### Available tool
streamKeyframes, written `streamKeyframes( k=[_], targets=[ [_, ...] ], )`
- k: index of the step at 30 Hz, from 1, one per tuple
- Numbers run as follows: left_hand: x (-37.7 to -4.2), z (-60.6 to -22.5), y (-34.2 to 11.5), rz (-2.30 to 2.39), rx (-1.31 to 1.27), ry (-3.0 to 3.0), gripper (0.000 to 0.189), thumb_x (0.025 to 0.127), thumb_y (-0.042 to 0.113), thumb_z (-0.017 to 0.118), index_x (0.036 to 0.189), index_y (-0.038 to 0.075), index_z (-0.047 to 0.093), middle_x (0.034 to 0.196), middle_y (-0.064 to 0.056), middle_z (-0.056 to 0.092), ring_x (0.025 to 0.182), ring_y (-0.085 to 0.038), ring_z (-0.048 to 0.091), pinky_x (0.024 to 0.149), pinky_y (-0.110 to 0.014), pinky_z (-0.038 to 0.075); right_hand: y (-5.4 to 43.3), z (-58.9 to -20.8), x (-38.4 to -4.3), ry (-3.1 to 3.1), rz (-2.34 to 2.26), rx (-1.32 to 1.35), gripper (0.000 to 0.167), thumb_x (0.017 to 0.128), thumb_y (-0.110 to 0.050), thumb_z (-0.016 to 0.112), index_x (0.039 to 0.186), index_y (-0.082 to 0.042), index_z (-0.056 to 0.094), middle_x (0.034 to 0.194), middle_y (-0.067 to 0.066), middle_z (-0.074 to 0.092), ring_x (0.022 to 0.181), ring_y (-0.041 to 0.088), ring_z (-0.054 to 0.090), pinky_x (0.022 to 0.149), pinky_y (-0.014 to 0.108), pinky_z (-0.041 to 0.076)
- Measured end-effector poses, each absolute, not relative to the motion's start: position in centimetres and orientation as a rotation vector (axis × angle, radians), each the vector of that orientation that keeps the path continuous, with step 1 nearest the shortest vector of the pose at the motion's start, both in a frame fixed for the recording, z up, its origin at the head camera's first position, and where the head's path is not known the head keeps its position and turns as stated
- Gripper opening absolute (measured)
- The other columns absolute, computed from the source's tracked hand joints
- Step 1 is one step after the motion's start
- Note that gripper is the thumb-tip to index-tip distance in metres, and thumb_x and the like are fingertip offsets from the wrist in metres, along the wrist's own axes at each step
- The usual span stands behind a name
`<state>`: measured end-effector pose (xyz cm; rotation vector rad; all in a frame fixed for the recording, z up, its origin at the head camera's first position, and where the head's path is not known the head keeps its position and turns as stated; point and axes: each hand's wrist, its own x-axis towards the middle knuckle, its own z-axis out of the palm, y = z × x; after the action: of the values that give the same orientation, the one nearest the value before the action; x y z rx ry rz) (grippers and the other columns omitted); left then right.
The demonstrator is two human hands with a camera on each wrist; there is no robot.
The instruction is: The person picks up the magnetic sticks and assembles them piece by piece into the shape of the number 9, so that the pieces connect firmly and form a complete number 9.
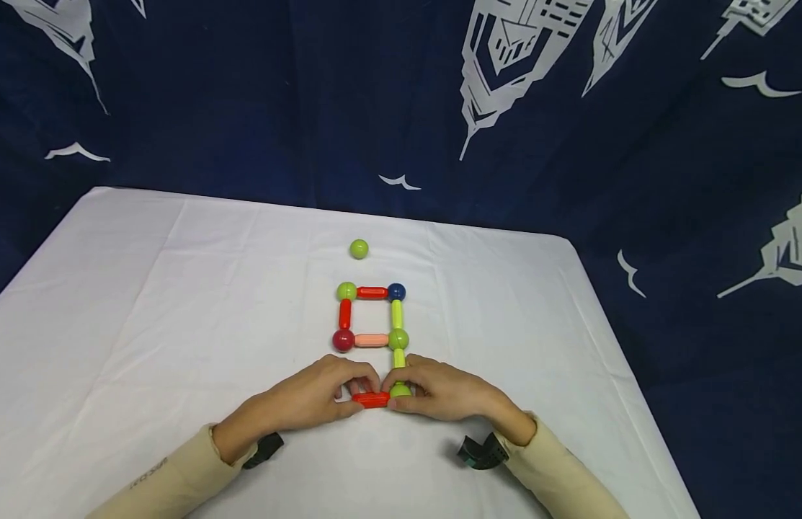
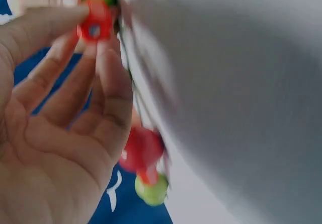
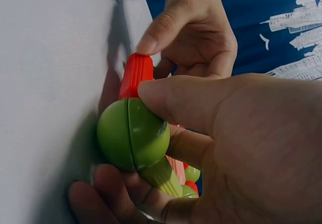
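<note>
My left hand (image 1: 319, 393) pinches the far end of a short red magnetic rod (image 1: 372, 400) between thumb and fingers. The rod's other end meets a green ball (image 3: 132, 136), which my right hand (image 1: 447, 389) grips, its thumb lying by the joint. From that ball a yellow-green rod (image 1: 399, 358) leads up to another green ball (image 1: 398, 339). This is the lower right corner of a flat square. Its other corners are a red ball (image 1: 343, 340), a light green ball (image 1: 346, 290) and a blue ball (image 1: 396, 292). A pink rod (image 1: 371, 340) forms its near side.
A loose green ball (image 1: 359, 249) lies beyond the square, towards the back of the table. White cloth (image 1: 180, 310) covers the table. Behind it hangs a dark blue curtain (image 1: 310, 108) with white prints. Black wrist devices (image 1: 483, 453) sit at the sleeves.
</note>
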<state>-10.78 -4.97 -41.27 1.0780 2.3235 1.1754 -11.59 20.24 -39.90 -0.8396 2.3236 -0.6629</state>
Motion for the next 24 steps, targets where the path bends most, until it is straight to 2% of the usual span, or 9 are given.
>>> streamKeyframes(
  k=[3,6,10,13,16,19,24],
  targets=[
    [-12.7,-40.0,-5.3,1.165,1.057,2.4,0.025,0.088,0.01,0.076,0.111,0.012,0.068,0.101,-0.001,0.069,0.089,-0.014,0.062,0.079,-0.03,0.054,20.4,-39.8,-11.6,2.309,-0.658,-0.849,0.014,0.098,-0.037,0.063,0.109,-0.03,0.067,0.084,-0.005,0.047,0.067,0.006,0.045,0.061,0.02,0.036],
    [-16.2,-38.3,-5.3,1.094,0.965,2.55,0.032,0.091,0.013,0.073,0.122,0.009,0.065,0.116,-0.009,0.066,0.103,-0.023,0.06,0.094,-0.04,0.051,20.6,-39.7,-11.7,2.29,-0.666,-0.829,0.013,0.099,-0.037,0.063,0.109,-0.029,0.065,0.086,-0.005,0.047,0.066,0.006,0.044,0.061,0.02,0.035],
    [-21.8,-37.1,-4.7,0.934,0.762,2.697,0.047,0.096,0.012,0.065,0.142,0.009,0.054,0.141,-0.018,0.052,0.127,-0.035,0.045,0.111,-0.052,0.038,20.9,-39.5,-11.7,2.265,-0.685,-0.793,0.014,0.098,-0.035,0.063,0.11,-0.029,0.064,0.086,-0.004,0.047,0.066,0.007,0.044,0.06,0.02,0.034],
    [-25.2,-37.5,-4.2,0.846,0.636,2.707,0.055,0.098,0.013,0.06,0.151,0.013,0.043,0.147,-0.019,0.046,0.133,-0.039,0.037,0.113,-0.053,0.034,20.8,-39.6,-11.7,2.25,-0.697,-0.805,0.015,0.099,-0.035,0.063,0.112,-0.028,0.064,0.085,-0.004,0.047,0.066,0.007,0.044,0.06,0.019,0.033],
    [-27.2,-38.4,-3.9,0.794,0.548,2.705,0.056,0.099,0.013,0.059,0.152,0.015,0.042,0.145,-0.018,0.048,0.131,-0.038,0.039,0.112,-0.052,0.035,20.6,-39.8,-11.8,2.244,-0.699,-0.821,0.016,0.099,-0.035,0.063,0.113,-0.027,0.064,0.085,-0.004,0.046,0.066,0.006,0.044,0.06,0.019,0.032],
    [-27.7,-39.1,-4.1,0.756,0.468,2.75,0.045,0.099,0.011,0.057,0.143,0.016,0.052,0.136,-0.017,0.054,0.122,-0.034,0.046,0.108,-0.051,0.041,20.4,-40.0,-11.8,2.246,-0.695,-0.823,0.016,0.098,-0.035,0.063,0.113,-0.027,0.065,0.085,-0.004,0.046,0.065,0.006,0.044,0.059,0.019,0.032],
    [-25.3,-38.8,-5.7,0.791,0.461,2.812,0.034,0.099,0.013,0.056,0.133,0.015,0.057,0.122,-0.016,0.059,0.104,-0.03,0.055,0.093,-0.049,0.05,20.1,-40.1,-11.7,2.263,-0.7,-0.808,0.017,0.098,-0.035,0.063,0.113,-0.028,0.065,0.086,-0.004,0.047,0.065,0.007,0.045,0.06,0.02,0.034]
  ],
)
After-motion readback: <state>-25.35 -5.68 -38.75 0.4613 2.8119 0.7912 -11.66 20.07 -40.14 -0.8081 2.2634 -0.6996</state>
